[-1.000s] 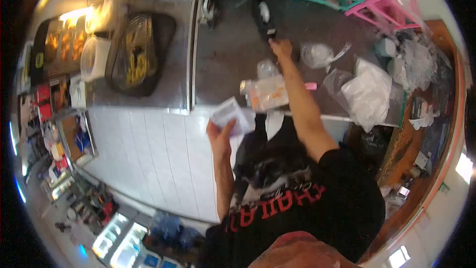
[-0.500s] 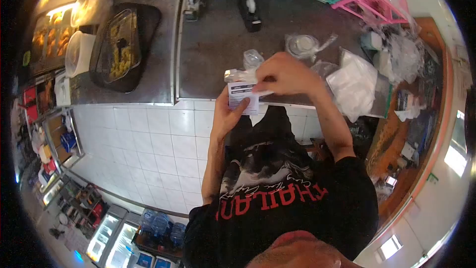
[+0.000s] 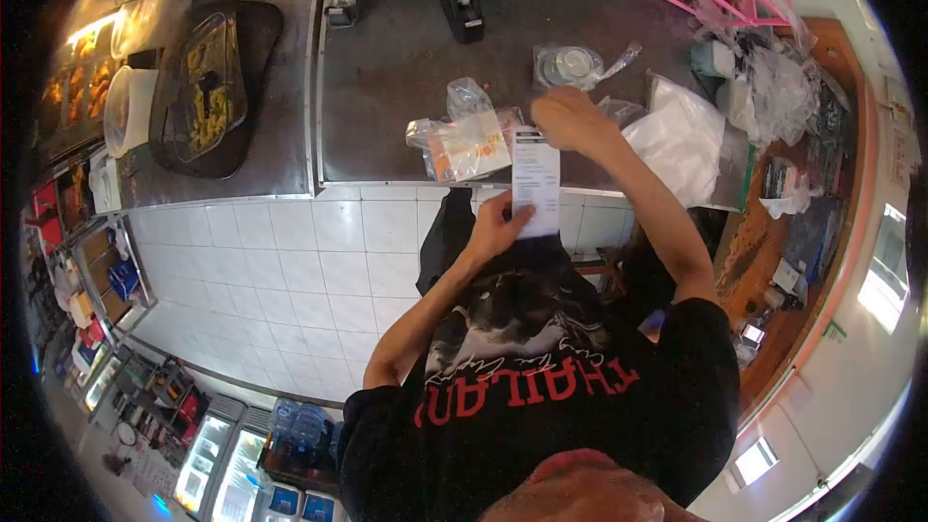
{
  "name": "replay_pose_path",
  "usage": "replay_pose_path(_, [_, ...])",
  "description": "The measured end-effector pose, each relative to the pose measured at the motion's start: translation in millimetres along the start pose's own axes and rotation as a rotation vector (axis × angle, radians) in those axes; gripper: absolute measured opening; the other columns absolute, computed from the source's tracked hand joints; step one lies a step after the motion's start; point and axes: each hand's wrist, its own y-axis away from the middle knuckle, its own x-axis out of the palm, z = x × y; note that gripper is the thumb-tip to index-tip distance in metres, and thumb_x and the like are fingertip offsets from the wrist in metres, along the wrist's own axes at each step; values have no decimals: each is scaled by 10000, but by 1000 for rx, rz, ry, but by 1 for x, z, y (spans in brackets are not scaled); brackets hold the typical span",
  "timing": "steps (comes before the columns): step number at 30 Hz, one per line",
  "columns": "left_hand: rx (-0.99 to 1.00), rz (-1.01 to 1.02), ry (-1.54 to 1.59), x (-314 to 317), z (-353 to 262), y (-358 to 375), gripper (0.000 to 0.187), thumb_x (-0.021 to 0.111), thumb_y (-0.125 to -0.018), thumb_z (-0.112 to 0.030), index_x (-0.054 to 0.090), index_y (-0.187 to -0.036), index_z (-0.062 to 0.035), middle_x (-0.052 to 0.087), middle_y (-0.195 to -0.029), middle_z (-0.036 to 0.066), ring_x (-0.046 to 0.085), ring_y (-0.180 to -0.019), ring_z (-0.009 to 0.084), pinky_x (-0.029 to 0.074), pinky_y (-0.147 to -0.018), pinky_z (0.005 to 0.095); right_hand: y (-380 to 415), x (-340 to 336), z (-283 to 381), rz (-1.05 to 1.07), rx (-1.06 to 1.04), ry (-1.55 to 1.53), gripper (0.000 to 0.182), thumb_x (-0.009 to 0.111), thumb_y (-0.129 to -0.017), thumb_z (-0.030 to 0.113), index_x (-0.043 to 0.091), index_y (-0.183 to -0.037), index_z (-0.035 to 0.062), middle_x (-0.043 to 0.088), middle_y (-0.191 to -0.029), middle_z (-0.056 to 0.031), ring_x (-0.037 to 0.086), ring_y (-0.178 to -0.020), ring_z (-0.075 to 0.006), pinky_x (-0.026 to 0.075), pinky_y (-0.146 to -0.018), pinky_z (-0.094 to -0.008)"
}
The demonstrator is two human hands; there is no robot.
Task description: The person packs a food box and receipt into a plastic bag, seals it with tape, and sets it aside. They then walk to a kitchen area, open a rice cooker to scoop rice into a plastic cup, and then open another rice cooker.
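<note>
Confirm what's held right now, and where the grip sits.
A printed paper slip, stretched between both hands: right hand pinches its top edge, left hand grips its lower left edge.

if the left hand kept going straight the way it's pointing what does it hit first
Probably the clear bag of packets at the counter edge; the left hand, gripping the receipt, points up toward it, though depth is unclear.

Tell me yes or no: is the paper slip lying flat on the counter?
No, the paper slip is held up between the left hand at its lower end and the right hand at its top.
</note>
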Motion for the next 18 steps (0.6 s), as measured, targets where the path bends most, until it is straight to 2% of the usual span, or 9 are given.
replay_pose_path(2, [-38,-31,-54,-11,3,6,279,646,-889,-112,625,-1121,42,692,-914,86,610,-805,122,501,-726,279,-13,7,7,-69,-74,-24,117,667,-663,69,702,-769,34,676,-795,-204,671,-784,-374,535,-700,-472])
replay_pose_path(5, [-193,-78,-53,-39,15,55,279,650,-890,-119,628,-1115,45,689,-930,76,606,-821,121,494,-745,271,-14,-14,56,230,-105,-102,155,659,-655,8,676,-808,3,663,-868,-219,646,-854,-369,510,-777,-438])
replay_pose_path(6, [-234,-132,-27,-47,15,75,278,654,-888,-120,630,-1112,44,688,-932,71,606,-820,116,492,-747,267,-19,-13,75,315,-145,-159,165,671,-616,19,673,-779,-2,658,-823,-224,655,-856,-356,520,-755,-438])
replay_pose_path(8, [-292,-267,17,-68,32,112,263,655,-883,-104,635,-1100,44,686,-938,64,601,-814,107,487,-752,258,-37,8,106,336,-397,-251,143,671,-566,48,677,-692,-19,650,-709,-227,668,-746,-375,526,-684,-457])
replay_pose_path(9, [-261,-351,97,-74,42,128,252,653,-881,-93,636,-1092,43,684,-929,60,597,-809,103,485,-747,255,-49,3,122,372,-422,-282,164,655,-568,56,682,-701,-35,652,-705,-232,666,-706,-367,521,-647,-456])
replay_pose_path(11, [-252,-525,195,-79,45,141,228,631,-893,-99,634,-1075,38,667,-896,37,580,-779,100,478,-717,256,-95,62,144,302,-443,-292,231,667,-559,88,701,-762,-18,670,-722,-198,673,-704,-330,521,-624,-428])
replay_pose_path(14, [-207,-640,201,-88,61,122,230,601,-904,-132,626,-1074,22,644,-911,29,568,-801,108,466,-730,275,-163,94,140,522,-464,-370,271,685,-575,138,720,-818,25,684,-731,-160,672,-696,-306,520,-614,-403])
replay_pose_path(17, [-61,-646,244,-85,76,67,275,590,-922,-171,603,-1105,35,645,-907,39,568,-771,108,467,-662,262,-204,114,86,537,-450,-437,268,715,-620,192,733,-855,64,698,-745,-113,661,-682,-223,506,-594,-368])
replay_pose_path(18, [-107,-599,324,-76,50,53,262,591,-914,-156,606,-1085,42,652,-920,50,564,-806,103,468,-698,275,-206,105,65,558,-461,-493,256,721,-643,202,733,-859,65,701,-751,-100,653,-682,-191,501,-595,-358])
